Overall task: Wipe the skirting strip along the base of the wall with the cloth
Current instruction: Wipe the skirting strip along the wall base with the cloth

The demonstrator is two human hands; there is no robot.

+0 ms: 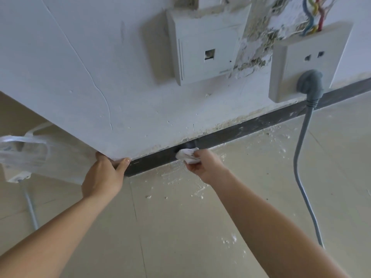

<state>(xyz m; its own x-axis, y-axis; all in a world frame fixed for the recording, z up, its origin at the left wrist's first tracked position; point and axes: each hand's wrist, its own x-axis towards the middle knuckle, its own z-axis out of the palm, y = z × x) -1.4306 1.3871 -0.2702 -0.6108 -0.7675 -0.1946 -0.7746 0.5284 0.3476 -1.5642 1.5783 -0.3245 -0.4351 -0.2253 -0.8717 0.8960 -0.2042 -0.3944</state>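
Our left hand [102,177] is braced on the wall corner [88,145] at about eight o'clock from the middle of the head view. Its thumb lies on the near face just above the end of the skirting strip [241,133], and its fingers hook round the far side, out of our sight. Our right hand [204,165], just right of centre, is bunched round a crumpled white cloth [187,155] and presses it against the dark strip. The two hands are apart, and the length of strip between them looks dark and fairly clean.

From the cloth the strip runs off toward two o'clock, streaked with pale plaster, so we judge most of the wiping lies ahead. On that path a grey plug [310,83] sits in a socket plate [297,63] just above the strip. Its cable [297,157] hangs across the strip and trails over the floor tiles [200,227] toward five o'clock.

Sweeping the cloth into that cable could tug the plug loose. We cannot tell whether the cloth is damp; if it is, the socket and the bare coloured wires [312,17] at one o'clock are a hazard. Pressing hard along the ragged plaster edge [220,125] could crumble more grit onto the wiped stretch.
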